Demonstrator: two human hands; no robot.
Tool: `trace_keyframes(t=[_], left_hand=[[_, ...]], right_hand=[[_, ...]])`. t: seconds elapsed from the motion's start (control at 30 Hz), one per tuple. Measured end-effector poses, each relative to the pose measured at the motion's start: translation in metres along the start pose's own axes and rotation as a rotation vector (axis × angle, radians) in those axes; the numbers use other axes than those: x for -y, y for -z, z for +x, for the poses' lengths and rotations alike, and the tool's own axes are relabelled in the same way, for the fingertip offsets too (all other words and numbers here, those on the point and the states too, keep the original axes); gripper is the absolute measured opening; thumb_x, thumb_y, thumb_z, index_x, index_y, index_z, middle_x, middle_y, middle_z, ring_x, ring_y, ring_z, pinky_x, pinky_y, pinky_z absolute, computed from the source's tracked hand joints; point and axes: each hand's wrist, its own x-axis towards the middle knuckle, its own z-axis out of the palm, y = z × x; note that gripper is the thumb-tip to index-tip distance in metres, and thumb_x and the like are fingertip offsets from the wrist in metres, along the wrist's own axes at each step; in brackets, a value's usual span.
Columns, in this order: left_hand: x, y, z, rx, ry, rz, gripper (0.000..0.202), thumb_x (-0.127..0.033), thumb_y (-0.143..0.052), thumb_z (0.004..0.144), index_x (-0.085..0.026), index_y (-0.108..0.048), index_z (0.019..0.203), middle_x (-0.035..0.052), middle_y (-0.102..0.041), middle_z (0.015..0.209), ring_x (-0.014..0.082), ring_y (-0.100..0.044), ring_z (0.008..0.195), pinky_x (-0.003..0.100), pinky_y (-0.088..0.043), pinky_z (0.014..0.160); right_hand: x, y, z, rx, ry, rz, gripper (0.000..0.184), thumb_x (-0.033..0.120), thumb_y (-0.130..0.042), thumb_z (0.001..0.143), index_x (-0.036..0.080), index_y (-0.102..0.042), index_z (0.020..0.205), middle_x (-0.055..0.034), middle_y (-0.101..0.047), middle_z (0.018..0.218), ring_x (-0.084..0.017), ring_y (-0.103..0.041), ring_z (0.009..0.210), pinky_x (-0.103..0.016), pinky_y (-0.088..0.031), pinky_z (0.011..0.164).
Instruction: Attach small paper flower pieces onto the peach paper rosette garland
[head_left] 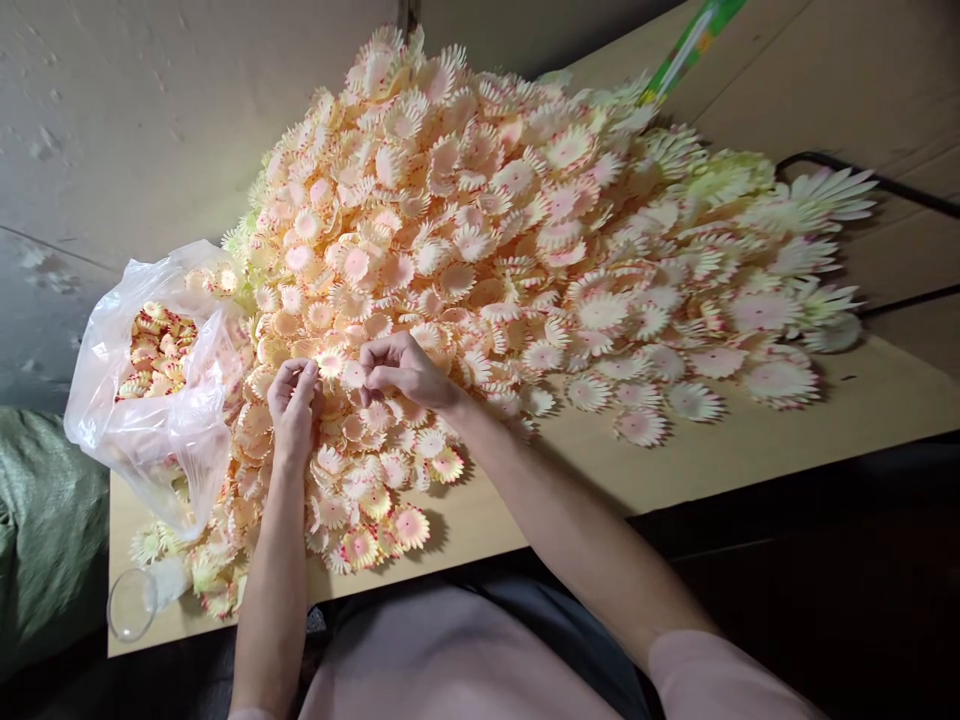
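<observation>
A large heap of scalloped artificial flower petal discs point(480, 230), cream to pale pink with reddish tips, spreads over the table. My left hand point(292, 395) is closed, thumb and fingertips pinched together above the near left part of the heap; what lies between them is too small to see. Just to its right, my right hand point(401, 368) pinches at the edge of a small pale petal disc point(352, 374). The two hands are apart, with pale discs showing between and beneath them.
A clear plastic bag point(112, 360) holding small yellow-red curled pieces point(161, 345) stands at the left. Near the table's point(585, 480) left corner lies a clear cup point(133, 605). A green sack point(49, 540) is beside the table. A green printed wrapper point(690, 50) rises behind the heap.
</observation>
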Motion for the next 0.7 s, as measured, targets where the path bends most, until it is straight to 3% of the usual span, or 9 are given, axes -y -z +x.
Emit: trace_keyframes(t=[0.1, 0.3, 0.4, 0.53, 0.6, 0.7], left_hand=[[0.001, 0.000, 0.000, 0.020, 0.013, -0.011, 0.027, -0.042, -0.072, 0.077, -0.021, -0.055, 0.080, -0.0086, -0.041, 0.051, 0.0022, -0.028, 0.035, 0.018, -0.019, 0.035], [-0.002, 0.007, 0.005, -0.079, -0.029, -0.032, 0.035, -0.052, -0.063, 0.081, -0.022, -0.045, 0.080, -0.0059, -0.063, 0.070, 0.0007, -0.027, 0.033, 0.021, -0.019, 0.036], [0.000, 0.008, 0.006, -0.105, -0.054, 0.000, 0.033, -0.051, -0.065, 0.081, -0.023, -0.047, 0.083, -0.0074, -0.059, 0.065, 0.0017, -0.031, 0.034, 0.020, -0.022, 0.038], [0.001, 0.004, 0.002, -0.042, -0.136, 0.096, 0.026, -0.045, -0.067, 0.082, -0.022, -0.055, 0.088, -0.0086, -0.048, 0.056, 0.0030, -0.035, 0.037, 0.018, -0.025, 0.039], [-0.001, 0.003, -0.001, 0.022, -0.204, 0.193, 0.022, -0.041, -0.068, 0.083, -0.021, -0.061, 0.088, -0.0048, -0.057, 0.063, 0.0051, -0.047, 0.045, 0.019, -0.033, 0.044], [-0.006, 0.003, -0.004, 0.128, -0.308, 0.349, 0.019, -0.037, -0.071, 0.080, -0.019, -0.069, 0.085, 0.0061, -0.072, 0.092, 0.0157, -0.067, 0.084, 0.024, -0.048, 0.069]], right_hand=[[-0.001, 0.001, -0.001, 0.027, 0.005, 0.074, 0.009, 0.015, -0.059, 0.064, 0.016, -0.054, 0.057, 0.0012, -0.062, 0.048, -0.008, -0.052, 0.041, -0.019, -0.038, 0.043], [0.002, 0.009, -0.001, 0.026, 0.034, 0.234, 0.021, 0.028, -0.070, 0.065, 0.016, -0.056, 0.055, 0.0018, -0.059, 0.046, -0.009, -0.050, 0.036, -0.020, -0.034, 0.036], [0.002, 0.010, 0.000, -0.080, 0.063, 0.102, 0.035, 0.036, -0.072, 0.075, 0.015, -0.056, 0.051, 0.0015, -0.056, 0.041, -0.007, -0.045, 0.034, -0.020, -0.030, 0.036], [-0.001, 0.005, 0.002, -0.128, 0.056, -0.028, 0.044, 0.049, -0.071, 0.077, 0.014, -0.060, 0.055, -0.0001, -0.059, 0.043, -0.006, -0.045, 0.033, -0.020, -0.032, 0.035], [-0.003, 0.002, 0.003, -0.097, 0.034, -0.071, 0.044, 0.054, -0.069, 0.078, 0.012, -0.066, 0.064, -0.0032, -0.066, 0.052, -0.008, -0.052, 0.038, -0.020, -0.038, 0.039], [-0.003, 0.000, 0.004, -0.081, 0.021, -0.136, 0.041, 0.051, -0.069, 0.079, 0.011, -0.069, 0.069, -0.0038, -0.069, 0.059, -0.008, -0.055, 0.045, -0.020, -0.041, 0.043]])
